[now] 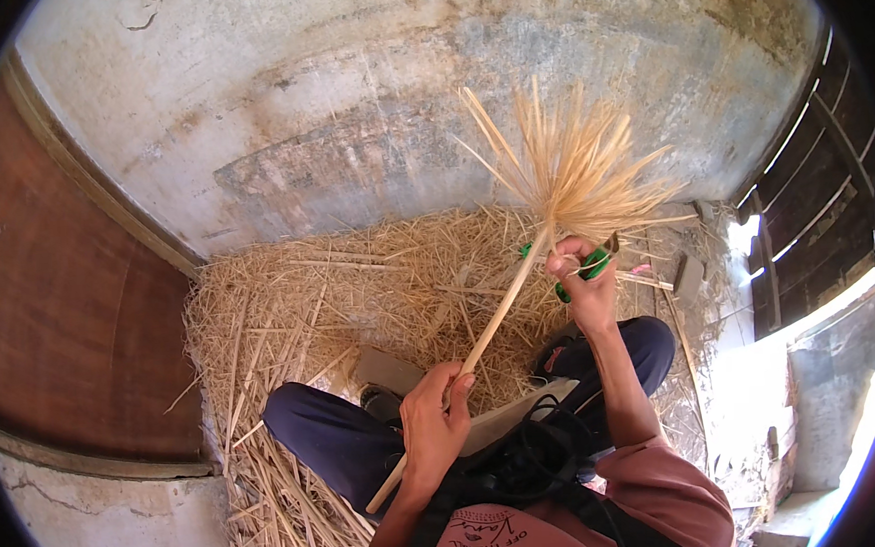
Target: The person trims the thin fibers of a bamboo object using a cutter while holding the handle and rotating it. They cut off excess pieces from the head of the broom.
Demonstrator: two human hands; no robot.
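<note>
Nearest, I have the left hand [435, 424] wrapped around the pale straw bundle [505, 314], seemingly steadying its long shaft. Farther right, my right hand [589, 289] grasps a green-handled tool [597, 261], perhaps scissors, at the bundle's neck, likely keeping it ready. Beyond, the splayed head [581, 164] fans toward the far wall [347, 109]; I see no container.

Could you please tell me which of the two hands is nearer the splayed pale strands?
The right hand: it is just below the splayed strands, with a green-handled tool, while the left hand grips the stick farther down.
</note>
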